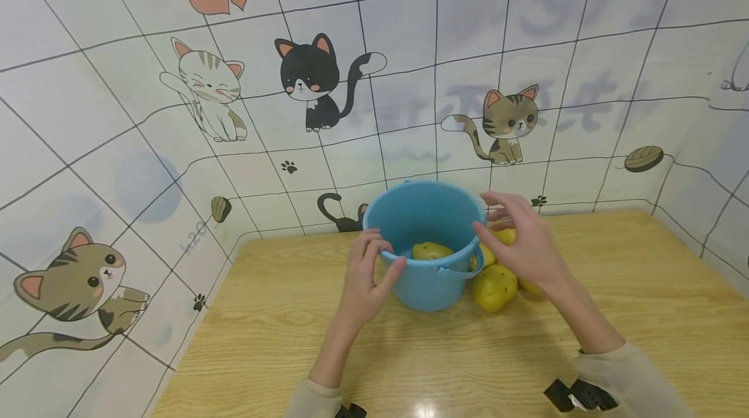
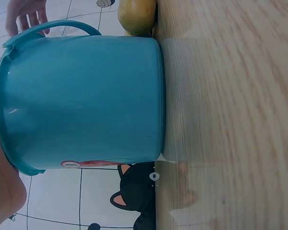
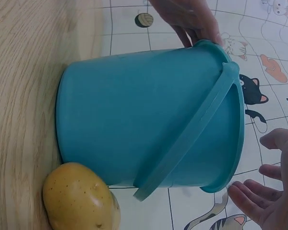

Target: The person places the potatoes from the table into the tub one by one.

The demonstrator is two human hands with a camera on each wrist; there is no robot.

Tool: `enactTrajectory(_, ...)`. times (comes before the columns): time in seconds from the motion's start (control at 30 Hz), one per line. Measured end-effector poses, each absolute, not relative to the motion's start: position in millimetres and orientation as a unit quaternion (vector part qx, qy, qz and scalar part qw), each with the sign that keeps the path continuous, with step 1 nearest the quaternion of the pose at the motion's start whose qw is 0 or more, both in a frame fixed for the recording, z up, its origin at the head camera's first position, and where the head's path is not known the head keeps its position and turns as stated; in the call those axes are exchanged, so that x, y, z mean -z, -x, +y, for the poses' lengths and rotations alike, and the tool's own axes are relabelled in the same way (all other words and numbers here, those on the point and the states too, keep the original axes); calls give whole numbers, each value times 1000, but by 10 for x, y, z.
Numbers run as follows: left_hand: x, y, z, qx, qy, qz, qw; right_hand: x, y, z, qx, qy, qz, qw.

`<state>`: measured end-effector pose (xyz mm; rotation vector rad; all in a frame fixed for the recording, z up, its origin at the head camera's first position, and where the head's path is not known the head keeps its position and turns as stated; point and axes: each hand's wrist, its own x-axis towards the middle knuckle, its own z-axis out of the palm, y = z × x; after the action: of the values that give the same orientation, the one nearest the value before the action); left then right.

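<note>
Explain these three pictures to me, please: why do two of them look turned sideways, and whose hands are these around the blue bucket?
No machine here: a person wears three cameras. The large picture comes from the head, looking down at a wooden table set against a wall with cartoon cats. The other two come from cameras on the wrists, so they look tilted. In the middle stands a blue bucket with a potato inside. More potatoes lie on the table to its right. The left hand grips the bucket's rim, fingers curled over the edge. The right hand hovers at the opposite rim, fingers relaxed, holding nothing. The right wrist view shows the bucket's handle folded down along its side.
</note>
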<state>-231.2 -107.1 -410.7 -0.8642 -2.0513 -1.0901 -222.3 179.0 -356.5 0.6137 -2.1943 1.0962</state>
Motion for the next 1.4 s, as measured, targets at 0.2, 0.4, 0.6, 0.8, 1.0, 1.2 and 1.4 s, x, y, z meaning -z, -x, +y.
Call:
enactTrajectory(0.2, 4108, 2317, -1066, 415, 330, -783, 327, 3607, 2224, 1878, -405, -223, -834, 302)
enactTrajectory(0.4, 4103, 2312, -1064, 414, 328, -783, 330, 3633, 2218, 1970, -395, -199, -852, 280)
enactTrajectory(0.6, 4103, 2310, -1075, 417, 322, -787, 323, 3686, 2232, 2048, -379, -183, -863, 278)
enactTrajectory(0.8, 4117, 2320, -1078, 416, 327, -783, 326, 3763, 2244, 2150, -368, -176, -869, 280)
enactTrajectory(1.0, 4128, 2328, -1073, 416, 326, -785, 324, 3810, 2234, 2230, -353, -161, -881, 271)
enactTrajectory(1.2, 4132, 2329, -1070, 417, 326, -785, 323, 3877, 2221, 2308, -353, -146, -890, 250)
enactTrajectory(1.4, 4135, 2327, -1080, 416, 326, -783, 326, 3959, 2244, 2389, -347, -139, -899, 227)
